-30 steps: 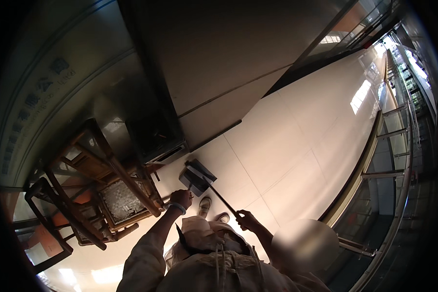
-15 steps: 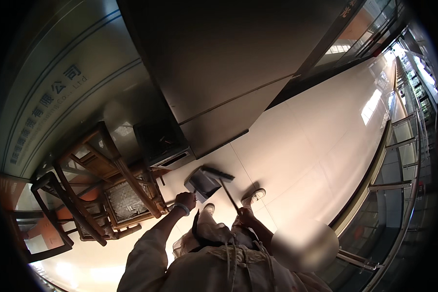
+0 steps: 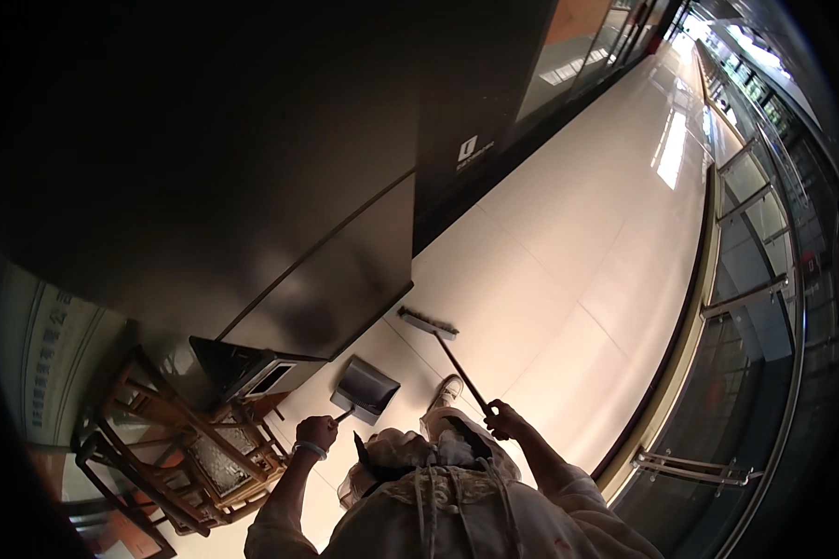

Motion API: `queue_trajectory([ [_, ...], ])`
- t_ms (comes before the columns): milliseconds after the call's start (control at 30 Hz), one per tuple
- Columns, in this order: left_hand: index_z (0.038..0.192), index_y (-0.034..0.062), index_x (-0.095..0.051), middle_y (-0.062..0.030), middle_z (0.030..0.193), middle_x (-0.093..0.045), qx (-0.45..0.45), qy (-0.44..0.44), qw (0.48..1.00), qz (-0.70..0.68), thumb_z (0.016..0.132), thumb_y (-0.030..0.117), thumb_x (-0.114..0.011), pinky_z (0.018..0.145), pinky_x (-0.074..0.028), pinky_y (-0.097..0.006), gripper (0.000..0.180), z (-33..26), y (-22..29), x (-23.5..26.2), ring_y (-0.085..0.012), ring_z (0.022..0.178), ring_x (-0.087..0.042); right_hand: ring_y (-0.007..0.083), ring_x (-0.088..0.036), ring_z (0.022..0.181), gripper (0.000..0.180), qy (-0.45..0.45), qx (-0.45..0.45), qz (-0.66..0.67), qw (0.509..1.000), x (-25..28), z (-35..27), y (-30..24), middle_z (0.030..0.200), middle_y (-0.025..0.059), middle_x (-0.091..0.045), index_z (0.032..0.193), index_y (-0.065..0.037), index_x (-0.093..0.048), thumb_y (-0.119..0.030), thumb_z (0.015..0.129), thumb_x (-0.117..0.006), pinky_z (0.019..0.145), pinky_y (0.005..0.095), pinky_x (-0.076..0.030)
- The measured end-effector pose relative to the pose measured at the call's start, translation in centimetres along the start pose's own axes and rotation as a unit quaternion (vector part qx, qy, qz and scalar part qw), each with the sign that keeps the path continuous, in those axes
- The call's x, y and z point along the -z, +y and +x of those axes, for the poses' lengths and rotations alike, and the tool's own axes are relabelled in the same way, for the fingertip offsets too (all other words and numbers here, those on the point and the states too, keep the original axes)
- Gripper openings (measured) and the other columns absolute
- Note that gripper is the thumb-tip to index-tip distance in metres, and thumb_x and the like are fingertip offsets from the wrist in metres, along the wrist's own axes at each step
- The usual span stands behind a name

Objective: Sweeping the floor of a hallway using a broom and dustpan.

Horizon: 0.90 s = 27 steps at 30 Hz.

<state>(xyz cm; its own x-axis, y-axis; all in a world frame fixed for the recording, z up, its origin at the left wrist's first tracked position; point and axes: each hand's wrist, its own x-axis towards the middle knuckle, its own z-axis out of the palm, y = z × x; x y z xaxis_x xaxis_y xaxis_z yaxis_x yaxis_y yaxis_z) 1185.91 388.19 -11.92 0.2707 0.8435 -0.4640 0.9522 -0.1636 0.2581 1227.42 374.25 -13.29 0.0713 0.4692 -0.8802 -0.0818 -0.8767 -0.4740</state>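
My left hand (image 3: 317, 432) is closed round the handle of a dark dustpan (image 3: 367, 388), whose pan is low by the floor in front of my feet. A pale band circles that wrist. In my right hand (image 3: 504, 421) is the dark stick of a broom (image 3: 460, 361). Its grey bristle head (image 3: 429, 323) is at the floor, ahead and to the right of the dustpan, apart from it. One shoe (image 3: 447, 389) shows between the two tools.
A large dark cabinet (image 3: 345, 270) stands along the left, with a dark box (image 3: 252, 367) at its near end. Wooden chairs (image 3: 192, 447) with a woven seat are at the lower left. A glass railing (image 3: 753, 292) runs along the right of the pale tiled floor (image 3: 568, 252).
The broom head has moved from beside the dustpan to farther ahead, with a gap between them now. My view has shifted forward along the cabinet, and my right hand has swung outward.
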Motion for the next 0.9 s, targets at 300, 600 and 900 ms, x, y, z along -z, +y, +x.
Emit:
queue_trajectory([
  [300,0.077,0.0147,-0.066,-0.0081,0.071,-0.064,-0.019,0.011,1.000,-0.021,0.071,0.025,-0.060,0.064,-0.049,-0.037,0.013,10.4,12.1,0.1,-0.0257,0.069,-0.062,0.0105,-0.036,0.037,0.018,0.171,0.038,0.153,0.973,10.9,2.8,-2.3,0.057,0.0045,-0.045,0.096,-0.012,-0.042,-0.003,0.081,-0.048,0.030,0.0251,-0.026],
  [600,0.069,0.0138,-0.066,-0.0069,0.064,-0.063,-0.064,0.024,0.997,-0.038,0.067,0.029,-0.064,0.060,-0.051,-0.036,0.016,20.1,22.0,1.1,-0.0239,0.063,-0.063,0.0142,-0.047,0.038,0.031,0.202,0.081,0.125,0.968,16.4,6.4,-6.9,0.054,0.0061,-0.049,0.096,-0.005,-0.045,-0.007,0.069,-0.061,0.031,0.0281,-0.037],
  [900,0.070,0.0112,-0.065,-0.0106,0.068,-0.063,-0.062,-0.002,0.997,-0.034,0.069,0.030,-0.059,0.062,-0.050,-0.038,0.020,27.8,25.6,-0.8,-0.0276,0.067,-0.062,0.0159,-0.050,0.041,0.037,0.168,0.075,0.020,0.983,21.3,11.7,-15.5,0.057,0.0068,-0.053,0.103,-0.005,-0.048,-0.011,0.069,-0.062,0.033,0.0285,-0.040],
])
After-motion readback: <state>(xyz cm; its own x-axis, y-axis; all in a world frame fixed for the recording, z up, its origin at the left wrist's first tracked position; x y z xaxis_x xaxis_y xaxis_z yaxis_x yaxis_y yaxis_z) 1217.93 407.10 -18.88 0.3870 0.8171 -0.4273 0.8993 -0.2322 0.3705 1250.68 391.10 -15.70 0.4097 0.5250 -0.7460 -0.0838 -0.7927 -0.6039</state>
